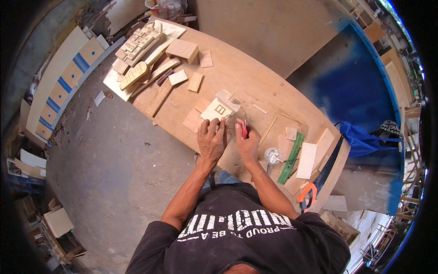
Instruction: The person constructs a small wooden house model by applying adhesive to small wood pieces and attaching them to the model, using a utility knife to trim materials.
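A small pale wooden model house piece (216, 108), with a framed window on its face, lies on the wooden worktable (237, 59). At its near edge, my left hand (211, 140) has bent fingers pressed against it; the thumb side is partly hidden. Just to the right, my right hand (248, 142) is closed around a red-handled tool (244, 129) with a thin tip pointing away from me. The tip is apart from the house piece, and its exact kind is too small to tell. A thin wooden board (191, 120) lies beside my left fingers.
A larger wooden building model (139, 43) and wood offcuts (182, 49) crowd the table's far left. On the right are thin wood strips (268, 130), a clear round container (273, 155), a green strip (292, 157), a white board (306, 160) and an orange-handled saw (306, 193).
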The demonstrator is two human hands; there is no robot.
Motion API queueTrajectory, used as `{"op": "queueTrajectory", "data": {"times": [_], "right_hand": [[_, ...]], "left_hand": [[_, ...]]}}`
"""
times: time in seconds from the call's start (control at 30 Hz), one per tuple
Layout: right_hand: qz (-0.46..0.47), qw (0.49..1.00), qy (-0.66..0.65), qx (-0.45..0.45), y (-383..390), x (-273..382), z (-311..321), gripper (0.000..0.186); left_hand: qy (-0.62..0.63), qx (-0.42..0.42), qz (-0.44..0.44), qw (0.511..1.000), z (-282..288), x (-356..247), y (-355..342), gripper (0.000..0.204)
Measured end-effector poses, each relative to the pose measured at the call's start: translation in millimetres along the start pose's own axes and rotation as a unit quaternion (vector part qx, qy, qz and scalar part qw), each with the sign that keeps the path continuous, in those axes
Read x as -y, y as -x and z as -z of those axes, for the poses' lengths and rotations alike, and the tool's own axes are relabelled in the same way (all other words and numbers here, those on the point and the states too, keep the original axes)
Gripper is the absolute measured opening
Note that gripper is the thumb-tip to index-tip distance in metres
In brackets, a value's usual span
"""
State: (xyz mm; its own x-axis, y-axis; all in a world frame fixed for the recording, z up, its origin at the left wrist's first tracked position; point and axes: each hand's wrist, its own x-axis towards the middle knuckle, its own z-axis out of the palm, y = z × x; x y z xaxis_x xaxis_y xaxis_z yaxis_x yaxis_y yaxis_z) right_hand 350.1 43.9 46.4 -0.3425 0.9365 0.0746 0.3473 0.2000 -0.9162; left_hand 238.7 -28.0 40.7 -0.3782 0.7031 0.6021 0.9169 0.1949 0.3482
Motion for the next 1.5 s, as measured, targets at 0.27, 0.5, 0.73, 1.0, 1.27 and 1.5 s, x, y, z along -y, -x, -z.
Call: {"op": "queueTrajectory", "data": {"times": [0.27, 0.5, 0.73, 1.0, 1.27, 1.5], "right_hand": [[0.106, 0.989, 0.003, 0.101, -4.3, -5.9, 19.3, 0.034], [0.066, 0.978, -0.021, 0.197, -28.1, -8.6, 18.8, 0.041], [0.089, 0.975, 0.005, 0.204, -36.2, -0.7, 10.2, 0.044], [0.12, 0.973, -0.009, 0.197, -36.8, -5.3, 5.5, 0.047], [0.081, 0.978, -0.062, 0.185, -28.1, 16.6, 29.3, 0.035], [0.146, 0.95, 0.115, 0.251, -38.7, 24.4, 70.2, 0.031]], "left_hand": [[-0.059, 0.007, 0.032, 0.998, -7.5, -10.5, -3.0, 0.034], [-0.065, 0.001, 0.053, 0.996, -11.5, -16.2, -1.3, 0.034], [-0.034, -0.009, 0.056, 0.998, -13.1, -13.2, 2.8, 0.04], [-0.003, -0.014, 0.055, 0.998, -13.6, -11.1, 6.0, 0.044], [-0.01, -0.004, 0.041, 0.999, -12.2, -7.7, 9.4, 0.046], [-0.006, 0.012, 0.04, 0.999, -11.7, -8.5, 8.4, 0.049]]}}
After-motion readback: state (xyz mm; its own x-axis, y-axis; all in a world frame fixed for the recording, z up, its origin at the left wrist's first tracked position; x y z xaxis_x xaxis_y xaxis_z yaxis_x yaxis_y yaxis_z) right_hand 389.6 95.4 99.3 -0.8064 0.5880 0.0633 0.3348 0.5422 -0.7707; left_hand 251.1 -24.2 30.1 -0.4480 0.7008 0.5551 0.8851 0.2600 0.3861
